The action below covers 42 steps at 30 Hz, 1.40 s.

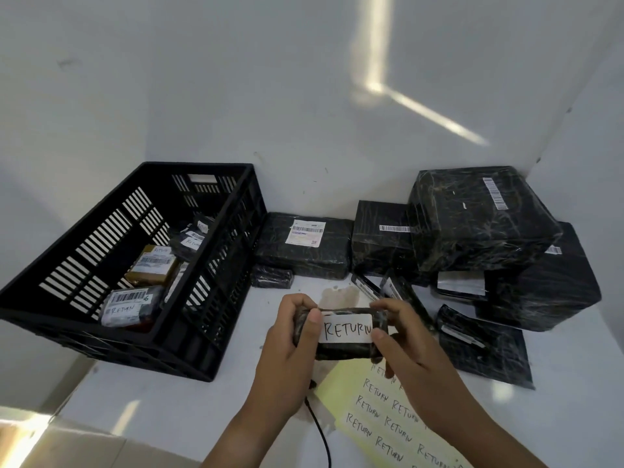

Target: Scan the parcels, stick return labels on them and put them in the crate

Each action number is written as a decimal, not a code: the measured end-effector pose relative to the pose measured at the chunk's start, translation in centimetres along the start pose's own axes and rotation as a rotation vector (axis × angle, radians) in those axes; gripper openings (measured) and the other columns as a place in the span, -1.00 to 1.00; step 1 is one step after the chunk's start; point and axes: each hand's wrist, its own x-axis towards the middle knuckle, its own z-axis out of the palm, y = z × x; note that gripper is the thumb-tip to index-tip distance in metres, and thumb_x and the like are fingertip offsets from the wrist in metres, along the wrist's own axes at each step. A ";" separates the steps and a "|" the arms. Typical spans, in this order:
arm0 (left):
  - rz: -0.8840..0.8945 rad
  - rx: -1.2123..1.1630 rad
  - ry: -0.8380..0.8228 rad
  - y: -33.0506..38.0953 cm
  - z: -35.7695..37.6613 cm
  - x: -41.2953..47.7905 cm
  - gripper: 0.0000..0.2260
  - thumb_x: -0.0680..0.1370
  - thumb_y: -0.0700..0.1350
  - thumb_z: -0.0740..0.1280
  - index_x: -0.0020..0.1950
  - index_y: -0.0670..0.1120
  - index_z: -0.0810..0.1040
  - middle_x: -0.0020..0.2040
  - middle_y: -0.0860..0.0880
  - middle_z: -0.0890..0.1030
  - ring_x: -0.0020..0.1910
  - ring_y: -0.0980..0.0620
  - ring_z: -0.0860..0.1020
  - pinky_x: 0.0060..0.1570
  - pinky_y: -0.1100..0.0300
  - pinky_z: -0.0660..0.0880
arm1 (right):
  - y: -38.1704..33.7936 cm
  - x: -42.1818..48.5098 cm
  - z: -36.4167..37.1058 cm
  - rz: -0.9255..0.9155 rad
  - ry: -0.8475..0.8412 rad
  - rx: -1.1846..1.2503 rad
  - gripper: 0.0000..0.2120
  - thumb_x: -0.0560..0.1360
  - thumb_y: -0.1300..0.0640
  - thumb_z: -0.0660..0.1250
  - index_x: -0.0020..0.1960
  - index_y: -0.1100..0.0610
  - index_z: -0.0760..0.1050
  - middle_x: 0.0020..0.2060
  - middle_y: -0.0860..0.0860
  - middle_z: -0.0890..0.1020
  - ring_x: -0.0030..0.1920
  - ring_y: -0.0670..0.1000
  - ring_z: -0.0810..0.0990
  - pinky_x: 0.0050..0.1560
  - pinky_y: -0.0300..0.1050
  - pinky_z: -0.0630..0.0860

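Note:
I hold a small black-wrapped parcel [341, 349] above the table with both hands. My left hand [290, 346] grips its left end, thumb on top. My right hand [401, 342] grips the right end, its thumb resting on the edge of a white label [347, 327] that reads RETURN. The black slatted crate [84, 319] stands at the left and holds several labelled parcels [130, 307]. A sheet of handwritten RETURN labels [381, 417] lies under my hands.
Several black-wrapped parcels are stacked at the right against the wall, the biggest [479, 217] on top. A flat parcel with a shipping label [304, 244] lies behind my hands. A black cable [322, 437] runs off the white table's front edge.

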 end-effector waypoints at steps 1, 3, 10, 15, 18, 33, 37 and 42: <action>0.013 0.010 0.014 -0.2 -0.5 0.2 -0.69 0.57 0.30 0.17 0.05 0.11 0.48 -0.15 -0.04 0.61 -0.15 -0.08 0.59 -0.12 -0.12 0.58 | 0.0 0.2 0.3 -0.002 0.019 0.014 -0.78 0.62 0.02 0.25 0.20 -0.26 0.44 -0.15 -0.23 0.63 -0.24 -0.11 0.59 -0.22 -0.21 0.53; 0.034 0.026 0.039 -0.6 -1.5 0.5 -0.67 0.55 0.30 0.19 0.07 0.09 0.52 -0.10 0.03 0.64 -0.10 0.02 0.63 -0.06 -0.09 0.59 | -0.1 0.8 1.4 0.001 0.058 0.053 -0.80 0.60 0.00 0.27 0.19 -0.22 0.48 -0.11 -0.21 0.65 -0.19 -0.09 0.63 -0.22 -0.21 0.53; 0.043 0.046 0.110 -1.2 -9.6 2.5 -0.71 0.60 0.16 0.19 0.20 0.11 0.57 0.08 0.17 0.67 0.11 0.19 0.63 0.01 0.28 0.54 | -0.9 4.6 6.3 0.070 0.121 0.162 -0.85 0.62 0.05 0.23 0.13 -0.15 0.50 -0.15 -0.24 0.67 -0.23 -0.19 0.61 -0.23 -0.24 0.54; 0.135 0.232 0.231 -3.7 -21.9 7.5 -0.81 0.61 0.09 0.24 0.15 0.12 0.58 0.06 0.14 0.66 0.09 0.15 0.63 0.02 0.37 0.51 | -2.4 9.5 13.6 0.181 0.125 0.324 -0.85 0.63 0.12 0.23 0.11 -0.04 0.55 -0.07 -0.07 0.72 -0.11 0.04 0.68 -0.24 0.00 0.63; 0.160 0.375 0.262 -6.4 -30.1 12.2 -0.87 0.63 0.04 0.32 0.16 0.09 0.57 0.07 0.12 0.65 0.07 0.16 0.62 0.06 0.26 0.54 | -4.2 13.1 19.4 0.220 0.116 0.390 -0.85 0.63 0.11 0.25 0.11 -0.01 0.58 -0.05 -0.03 0.72 -0.09 0.07 0.69 -0.22 0.01 0.60; 0.118 1.009 -0.060 -18.2 -48.7 30.9 -0.47 0.65 0.06 0.27 0.59 -0.07 0.28 0.64 0.00 0.14 0.59 0.02 0.17 0.52 0.11 0.21 | -6.6 37.2 36.6 0.326 0.052 0.125 -0.69 0.67 0.07 0.21 0.40 0.00 0.34 0.16 0.00 0.57 0.09 0.10 0.64 0.08 0.12 0.65; 0.138 0.942 -0.095 -19.4 -48.7 32.1 -0.45 0.69 0.10 0.16 0.64 -0.04 0.16 0.66 0.07 -0.02 0.63 0.07 -0.03 0.58 0.11 0.07 | -4.9 42.3 38.6 0.221 0.041 -0.174 -0.74 0.68 0.10 0.19 0.35 -0.01 0.36 -0.05 -0.14 0.55 -0.10 -0.07 0.58 -0.09 -0.05 0.63; 0.162 1.009 -0.107 -20.0 -48.6 32.3 -0.33 0.62 0.30 -0.12 0.66 0.00 -0.03 0.65 0.09 -0.13 0.61 0.12 -0.26 0.54 0.22 -0.20 | -2.5 48.0 42.1 0.115 -0.080 -0.434 -0.70 0.66 0.07 0.21 0.38 0.03 0.35 0.09 0.01 0.59 -0.09 0.00 0.59 -0.10 -0.03 0.57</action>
